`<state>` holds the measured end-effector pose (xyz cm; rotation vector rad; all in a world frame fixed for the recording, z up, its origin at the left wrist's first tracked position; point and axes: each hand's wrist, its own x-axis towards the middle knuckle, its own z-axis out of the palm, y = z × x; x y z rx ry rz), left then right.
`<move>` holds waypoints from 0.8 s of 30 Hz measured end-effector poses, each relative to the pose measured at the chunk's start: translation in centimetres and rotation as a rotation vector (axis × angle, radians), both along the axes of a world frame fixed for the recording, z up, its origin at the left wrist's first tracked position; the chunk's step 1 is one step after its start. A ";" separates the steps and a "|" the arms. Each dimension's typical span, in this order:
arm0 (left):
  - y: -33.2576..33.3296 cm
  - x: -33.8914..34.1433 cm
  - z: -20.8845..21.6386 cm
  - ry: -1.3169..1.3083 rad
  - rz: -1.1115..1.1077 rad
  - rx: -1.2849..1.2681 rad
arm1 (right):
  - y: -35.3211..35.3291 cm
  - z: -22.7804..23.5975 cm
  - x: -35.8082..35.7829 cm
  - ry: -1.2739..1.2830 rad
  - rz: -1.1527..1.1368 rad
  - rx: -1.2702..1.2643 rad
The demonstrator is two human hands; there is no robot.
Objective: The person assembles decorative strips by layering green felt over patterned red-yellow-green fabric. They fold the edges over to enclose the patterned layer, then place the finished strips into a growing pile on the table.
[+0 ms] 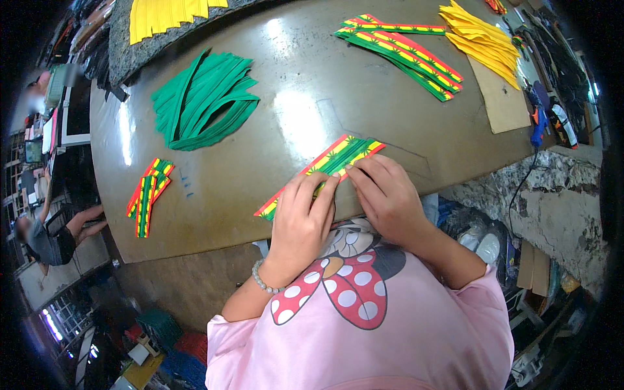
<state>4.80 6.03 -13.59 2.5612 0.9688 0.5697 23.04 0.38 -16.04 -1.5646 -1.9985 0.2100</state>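
Observation:
Both hands work at the near edge of a brown table (260,117), over a red, yellow and green fabric strip (338,156) printed with dark leaf shapes. It lies slantwise, with a plain green band running along its middle. My left hand (302,218) presses its bent fingertips onto the strip's near edge. Close beside it, my right hand (390,198) pinches the same edge between thumb and fingers. The two sets of fingertips almost meet, and they hide part of the strip.
Left of my hands lie a pile of green zipper-like tapes (205,107) and a few crossed printed strips (151,195). More printed strips (409,55), yellow tapes (484,39) and a blue glue-gun-like tool (538,120) are at right. Far left, a person (52,237) sits.

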 end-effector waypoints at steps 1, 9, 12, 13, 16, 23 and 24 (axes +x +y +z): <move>-0.2 -0.2 -0.2 -0.001 -0.002 0.005 | -0.1 0.1 -0.1 -0.004 0.001 -0.001; -0.8 -0.8 -1.1 0.053 -0.014 0.111 | 1.9 1.5 1.9 -0.096 0.008 0.012; -0.9 -0.8 -1.0 0.110 -0.012 0.141 | 1.9 1.6 2.4 -0.131 -0.083 -0.034; -1.0 -0.8 -0.9 0.131 -0.004 0.157 | 1.6 1.7 2.3 -0.149 -0.076 -0.025; -1.2 -0.5 -1.0 0.145 0.024 0.173 | 0.8 1.8 1.7 -0.180 -0.022 -0.046; 0.0 -2.2 -1.0 0.190 0.073 0.223 | 1.1 1.1 -0.3 -0.162 0.108 -0.098; 0.0 -2.4 -1.0 0.208 0.095 0.236 | 1.0 1.0 -0.8 -0.177 0.096 -0.093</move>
